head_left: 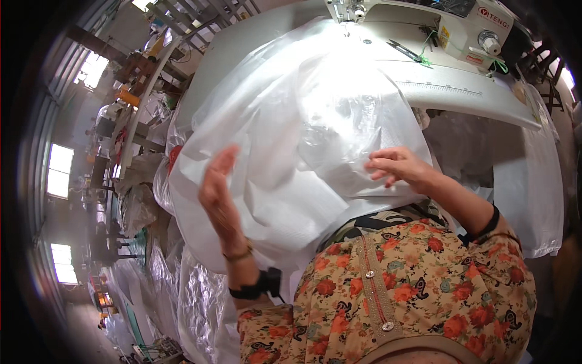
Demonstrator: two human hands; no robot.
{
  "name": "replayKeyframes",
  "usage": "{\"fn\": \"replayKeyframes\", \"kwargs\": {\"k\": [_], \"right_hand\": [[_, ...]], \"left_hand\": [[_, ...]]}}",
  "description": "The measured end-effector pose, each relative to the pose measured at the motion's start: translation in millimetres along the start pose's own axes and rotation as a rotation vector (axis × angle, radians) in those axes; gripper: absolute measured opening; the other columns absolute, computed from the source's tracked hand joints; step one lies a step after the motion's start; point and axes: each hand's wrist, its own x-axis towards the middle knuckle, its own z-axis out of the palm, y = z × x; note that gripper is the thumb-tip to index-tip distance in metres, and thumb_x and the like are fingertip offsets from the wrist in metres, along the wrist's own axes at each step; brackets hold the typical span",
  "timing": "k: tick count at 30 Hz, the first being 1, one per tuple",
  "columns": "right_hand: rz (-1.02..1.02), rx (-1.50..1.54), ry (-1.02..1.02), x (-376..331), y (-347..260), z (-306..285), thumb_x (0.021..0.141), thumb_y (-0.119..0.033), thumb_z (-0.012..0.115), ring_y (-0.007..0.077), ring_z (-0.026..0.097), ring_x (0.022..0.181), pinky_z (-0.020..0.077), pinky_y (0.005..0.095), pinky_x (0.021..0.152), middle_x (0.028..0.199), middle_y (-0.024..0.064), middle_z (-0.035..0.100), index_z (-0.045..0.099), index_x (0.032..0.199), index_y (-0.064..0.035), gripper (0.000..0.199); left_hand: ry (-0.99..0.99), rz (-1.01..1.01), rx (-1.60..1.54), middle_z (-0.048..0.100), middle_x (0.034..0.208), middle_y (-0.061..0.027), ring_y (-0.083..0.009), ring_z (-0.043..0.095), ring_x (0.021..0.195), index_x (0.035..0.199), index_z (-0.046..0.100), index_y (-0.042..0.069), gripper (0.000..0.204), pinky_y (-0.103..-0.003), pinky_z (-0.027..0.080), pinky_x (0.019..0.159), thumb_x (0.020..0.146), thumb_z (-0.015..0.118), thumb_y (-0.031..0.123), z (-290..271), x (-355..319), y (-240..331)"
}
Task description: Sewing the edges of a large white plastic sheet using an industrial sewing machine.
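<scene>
A large white sheet (267, 158), glossy and translucent like thin plastic, drapes from the sewing machine table (230, 60) down over my lap. Its far end lies below the sewing machine needle area (347, 27), where the lamp glare washes out detail. Above the sheet's left part, my left hand (219, 191) is raised with fingers stretched upward, slightly blurred and holding nothing. My right hand (400, 167) hovers over or lightly touches the right part of the sheet; its fingers are loosely bent and apart, with nothing between them.
Thread snips (405, 51) with green thread lie on the table right of the needle. A ruler scale (442, 88) runs along the table's near edge. More plastic sheeting (527, 182) hangs at the right, and crumpled clear plastic (203, 303) piles up at the left.
</scene>
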Motion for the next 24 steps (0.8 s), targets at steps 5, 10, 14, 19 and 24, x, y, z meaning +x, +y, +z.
{"fn": "replayKeyframes", "kwargs": {"k": [5, 10, 14, 19, 24], "right_hand": [[-0.310, 0.403, -0.045, 47.6, -7.7, 39.2, 0.091, -0.027, 0.065, 0.0107, 0.060, 0.085, 0.0476, 0.0261, 0.075, 0.100, 0.0071, 0.066, 0.060, 0.108, 0.0018, 0.033], [-0.502, -0.075, -0.320, 47.9, -3.1, 63.9, 0.091, -0.024, 0.065, 0.0139, 0.058, 0.081, 0.0465, 0.0277, 0.084, 0.106, 0.0069, 0.067, 0.069, 0.100, 0.0007, 0.027], [-0.763, -0.617, -0.472, 22.5, 14.2, 63.7, 0.092, -0.034, 0.062, 0.0172, 0.061, 0.096, 0.0456, 0.0325, 0.090, 0.107, 0.0075, 0.069, 0.071, 0.108, -0.0037, 0.035], [-0.339, -0.498, -0.867, -30.8, 14.9, 70.6, 0.094, -0.033, 0.061, 0.0118, 0.059, 0.078, 0.0480, 0.0253, 0.079, 0.096, 0.0065, 0.071, 0.073, 0.104, -0.0057, 0.031], [-0.274, -0.356, -0.806, -62.7, 2.8, 38.7, 0.096, -0.027, 0.060, 0.0109, 0.054, 0.064, 0.0464, 0.0275, 0.067, 0.071, 0.0034, 0.064, 0.071, 0.081, -0.0012, 0.031]], "left_hand": [[-0.780, -0.299, -0.176, 0.062, 0.119, -0.0191, -0.0277, 0.061, 0.109, 0.122, 0.058, -0.003, 0.038, -0.036, 0.045, 0.097, 0.093, 0.058, 0.021, 57.5, -81.3, 45.5], [-0.661, -0.152, 0.152, 0.056, 0.127, -0.0213, -0.0293, 0.057, 0.115, 0.131, 0.050, -0.002, 0.045, -0.037, 0.044, 0.097, 0.089, 0.062, 0.009, 61.6, -126.0, 20.9], [-0.288, -0.114, 0.233, 0.059, 0.118, -0.0173, -0.0269, 0.059, 0.111, 0.128, 0.053, -0.001, 0.043, -0.035, 0.046, 0.096, 0.086, 0.064, 0.001, 45.7, -114.6, 21.0], [-0.198, 0.007, 0.184, 0.064, 0.106, -0.0176, -0.0319, 0.063, 0.096, 0.114, 0.059, -0.004, 0.028, -0.037, 0.050, 0.084, 0.088, 0.062, 0.003, 57.7, -85.4, 35.7], [-0.209, 0.076, 0.814, 0.053, 0.118, -0.0143, -0.0304, 0.052, 0.110, 0.124, 0.053, 0.000, 0.053, -0.042, 0.039, 0.097, 0.079, 0.074, 0.017, 78.9, -63.7, 3.9]]}}
